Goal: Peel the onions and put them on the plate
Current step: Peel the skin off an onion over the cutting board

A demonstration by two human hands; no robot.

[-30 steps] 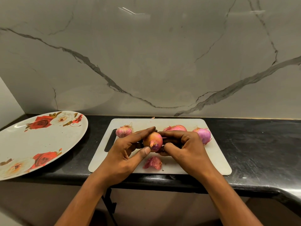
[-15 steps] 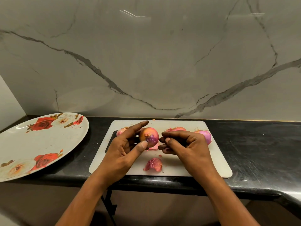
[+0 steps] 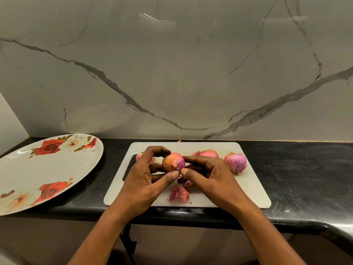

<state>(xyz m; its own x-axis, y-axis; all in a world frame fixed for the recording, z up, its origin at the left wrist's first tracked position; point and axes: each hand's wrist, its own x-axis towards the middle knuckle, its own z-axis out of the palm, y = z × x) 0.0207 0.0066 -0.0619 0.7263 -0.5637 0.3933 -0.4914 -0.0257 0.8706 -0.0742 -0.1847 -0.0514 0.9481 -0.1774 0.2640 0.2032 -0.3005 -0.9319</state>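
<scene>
Head view, centre frame: onion (image 3: 172, 162) held above cutting board (image 3: 248, 192), left hand (image 3: 142, 180) fingers curled round it, right hand (image 3: 208, 176) fingers pinching its lower edge; plate (image 3: 47, 173) on worktop (image 3: 296, 178), left of frame.

Bare counter (image 3: 298, 175) lay open right of the cutting board (image 3: 252, 196), while the plate (image 3: 47, 173) blocked the left and onions (image 3: 236, 162) crowded its far edge.

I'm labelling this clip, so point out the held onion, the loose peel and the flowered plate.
held onion (image 3: 170, 162), head view, orange side.
loose peel (image 3: 178, 194), head view, its middle.
flowered plate (image 3: 47, 169), head view, bare white centre.
</scene>
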